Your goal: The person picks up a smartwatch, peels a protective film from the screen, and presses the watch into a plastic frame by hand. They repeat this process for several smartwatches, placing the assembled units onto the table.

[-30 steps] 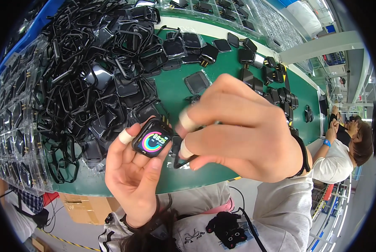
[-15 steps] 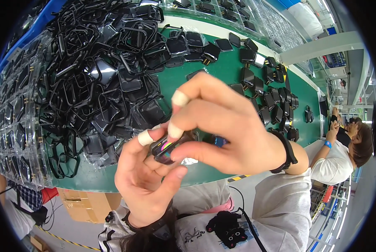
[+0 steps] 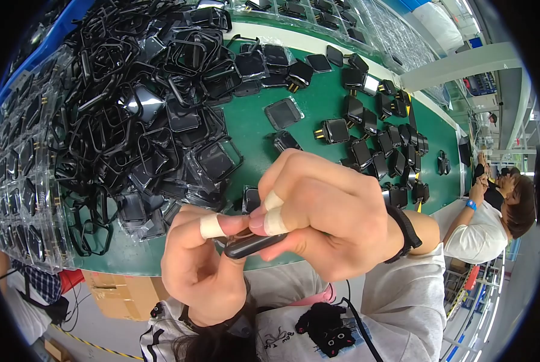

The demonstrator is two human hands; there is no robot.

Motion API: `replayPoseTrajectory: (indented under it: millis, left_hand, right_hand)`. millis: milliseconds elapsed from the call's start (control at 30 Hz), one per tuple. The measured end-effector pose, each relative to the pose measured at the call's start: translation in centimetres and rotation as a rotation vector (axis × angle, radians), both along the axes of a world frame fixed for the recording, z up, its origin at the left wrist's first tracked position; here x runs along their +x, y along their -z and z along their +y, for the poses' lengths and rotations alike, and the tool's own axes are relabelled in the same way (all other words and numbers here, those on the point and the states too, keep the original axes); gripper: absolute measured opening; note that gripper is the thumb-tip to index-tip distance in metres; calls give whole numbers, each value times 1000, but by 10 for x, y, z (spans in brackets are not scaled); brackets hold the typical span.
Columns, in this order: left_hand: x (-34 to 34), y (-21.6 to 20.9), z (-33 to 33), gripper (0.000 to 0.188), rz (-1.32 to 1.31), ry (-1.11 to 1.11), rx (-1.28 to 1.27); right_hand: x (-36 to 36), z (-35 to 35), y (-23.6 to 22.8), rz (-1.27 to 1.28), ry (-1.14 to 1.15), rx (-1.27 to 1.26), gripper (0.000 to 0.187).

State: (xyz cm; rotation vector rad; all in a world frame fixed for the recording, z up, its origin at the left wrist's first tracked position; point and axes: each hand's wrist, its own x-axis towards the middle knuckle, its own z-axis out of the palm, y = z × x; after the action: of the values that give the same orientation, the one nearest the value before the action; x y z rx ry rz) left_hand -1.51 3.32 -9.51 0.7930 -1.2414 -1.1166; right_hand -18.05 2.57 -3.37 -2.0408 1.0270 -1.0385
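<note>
A black smartwatch case (image 3: 253, 246), seen edge-on, is pinched between my two hands above the table's near edge. My left hand (image 3: 197, 265) grips its left end between thumb and index finger. On the other end close the fingers of my right hand (image 3: 336, 220), their tips pressed to its upper side. White tape wraps several fingertips. The screen faces out of sight. Just beyond my right hand lie a small watch case (image 3: 287, 140) and a flat dark screen piece (image 3: 284, 113) with clear film.
A big heap of black watch frames (image 3: 110, 120) and film-covered parts covers the left of the green table (image 3: 252, 130). Clear blister trays (image 3: 25, 175) stand at far left. Watch cases (image 3: 381, 139) with gold contacts sit at right. A cardboard box (image 3: 125, 295) is below; people sit at both sides.
My right hand has come down and nearer, uncovering parts on the table. The smartwatch case has turned from showing its lit screen to edge-on, and both hands now pinch it.
</note>
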Motion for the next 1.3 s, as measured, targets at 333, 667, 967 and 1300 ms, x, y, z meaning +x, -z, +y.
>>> replayPoseTrajectory:
  millis: [333, 667, 967, 1300]
  left_hand:
    - [6, 5, 1, 25, 40, 76, -144]
    - [-4, -13, 9, 46, -50, -56, 140]
    - [-1, -21, 17, 44, -317, -86, -153]
    - [3, -18, 22, 41, -106, -94, -4]
  right_hand:
    - [3, 9, 1, -34, -2, 84, 28]
    - [-8, 4, -1, -41, 73, 205, 30]
    - [5, 18, 6, 321, 103, -222, 26]
    - [-8, 1, -6, 437, 1, -228, 22]
